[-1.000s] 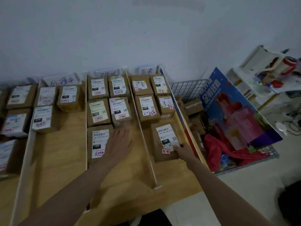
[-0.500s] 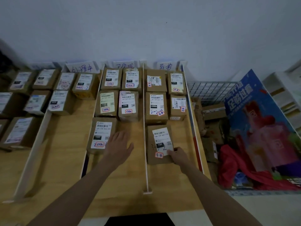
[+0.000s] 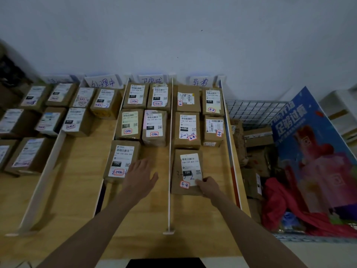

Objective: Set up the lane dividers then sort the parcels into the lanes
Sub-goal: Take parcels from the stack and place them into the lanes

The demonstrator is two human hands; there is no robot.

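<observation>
White lane dividers stand upright on the wooden table, splitting it into lanes filled with labelled brown parcels. My right hand grips the near right corner of the nearest parcel in the rightmost lane. My left hand lies flat with fingers spread on the table in the middle lane, beside a parcel marked 150. Handwritten lane signs lean on the wall behind the rows.
A wire basket right of the table holds more boxes, a red cloth and a blue poster board. More parcels fill the left lanes. The outer divider edges the table's right side.
The view has swung left and slightly closer. Both hands stay nearly where they were, the right on the near parcel and the left flat on the table.
</observation>
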